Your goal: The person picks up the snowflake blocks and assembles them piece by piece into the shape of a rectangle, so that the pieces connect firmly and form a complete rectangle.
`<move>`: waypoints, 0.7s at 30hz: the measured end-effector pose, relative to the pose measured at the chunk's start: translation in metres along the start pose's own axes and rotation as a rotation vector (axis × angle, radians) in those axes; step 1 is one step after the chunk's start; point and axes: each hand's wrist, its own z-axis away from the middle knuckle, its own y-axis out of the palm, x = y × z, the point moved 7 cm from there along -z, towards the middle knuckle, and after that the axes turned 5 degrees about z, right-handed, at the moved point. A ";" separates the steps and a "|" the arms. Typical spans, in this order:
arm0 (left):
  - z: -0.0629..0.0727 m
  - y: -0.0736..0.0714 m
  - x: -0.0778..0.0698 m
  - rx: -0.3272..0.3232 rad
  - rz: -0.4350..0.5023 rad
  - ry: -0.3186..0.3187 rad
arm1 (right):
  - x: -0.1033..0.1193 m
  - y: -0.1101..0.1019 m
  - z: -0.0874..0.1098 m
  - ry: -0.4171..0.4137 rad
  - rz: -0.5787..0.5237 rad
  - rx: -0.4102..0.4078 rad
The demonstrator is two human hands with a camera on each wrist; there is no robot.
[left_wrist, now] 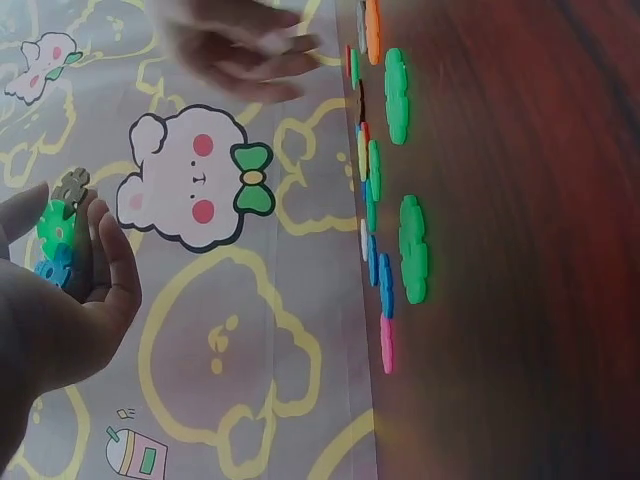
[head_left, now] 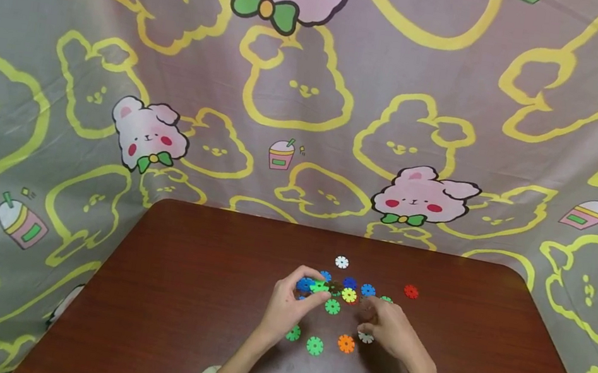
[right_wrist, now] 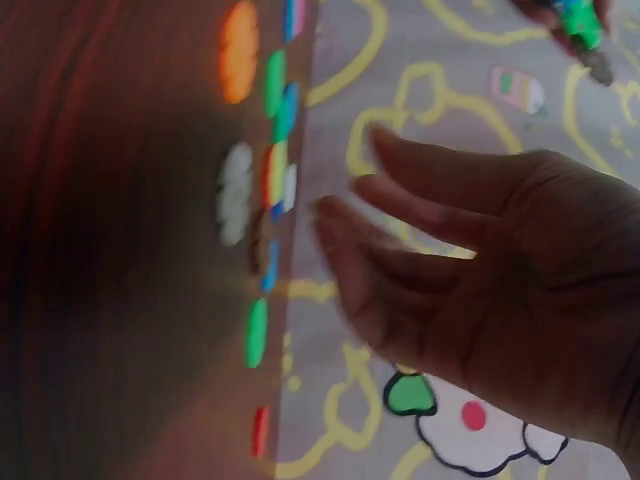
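My left hand [head_left: 285,305] pinches a short row of joined snowflake discs above the table. In the left wrist view the row has a blue disc [left_wrist: 54,268], a green disc [left_wrist: 56,230] and a brown disc [left_wrist: 75,186]. To the right, my right hand [head_left: 395,330] hovers over the loose discs, fingers loosely bent and blurred, with nothing visible in its grasp. Near its fingertips lie a white disc [head_left: 366,337] and, farther left, a yellow disc [head_left: 349,295]. A green disc [head_left: 332,306] lies between the two hands.
Loose discs lie flat on the brown table [head_left: 173,309], among them an orange disc [head_left: 346,344] and a green one [head_left: 315,345] nearer me. Farther off are a white disc [head_left: 342,262] and a red disc [head_left: 411,291]. A patterned cloth [head_left: 299,104] hangs around the table.
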 end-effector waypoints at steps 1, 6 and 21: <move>0.000 0.000 0.000 -0.001 -0.001 0.007 | -0.005 0.005 -0.001 0.015 0.033 0.051; -0.001 0.000 -0.002 -0.015 0.010 0.026 | -0.018 0.020 -0.004 0.032 0.163 0.165; 0.000 -0.007 0.001 -0.102 0.050 -0.055 | -0.032 -0.010 -0.003 0.054 0.108 -0.151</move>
